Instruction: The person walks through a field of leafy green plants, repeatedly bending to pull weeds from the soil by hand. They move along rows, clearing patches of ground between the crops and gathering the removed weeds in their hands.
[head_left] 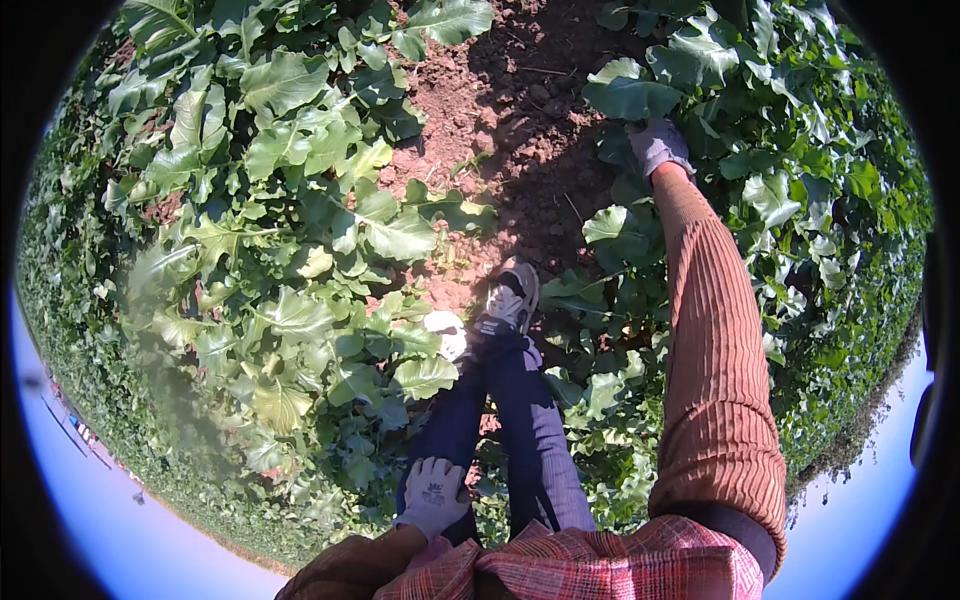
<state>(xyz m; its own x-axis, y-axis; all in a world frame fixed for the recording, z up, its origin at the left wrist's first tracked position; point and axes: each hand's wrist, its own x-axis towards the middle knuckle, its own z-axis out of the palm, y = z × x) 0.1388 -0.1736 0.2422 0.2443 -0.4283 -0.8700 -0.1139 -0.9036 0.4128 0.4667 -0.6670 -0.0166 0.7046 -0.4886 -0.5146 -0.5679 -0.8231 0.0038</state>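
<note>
My left hand (435, 497), in a pale grey work glove, rests on my dark-trousered left thigh with its fingers spread flat. Stretched far forward and to the right, my right hand (660, 145) wears a similar glove and reaches in among the broad leaves of a crop plant (690, 60). One large green leaf (630, 95) lies just beyond that hand and covers its fingers. Whether the fingers grip a stem or leaf is hidden.
A strip of reddish-brown soil (520, 130) runs between two leafy rows. My shoe (515, 293) stands on it, with a bright white object (446, 335) beside it, too washed out to make out. Dense leaves (290, 310) crowd the left side.
</note>
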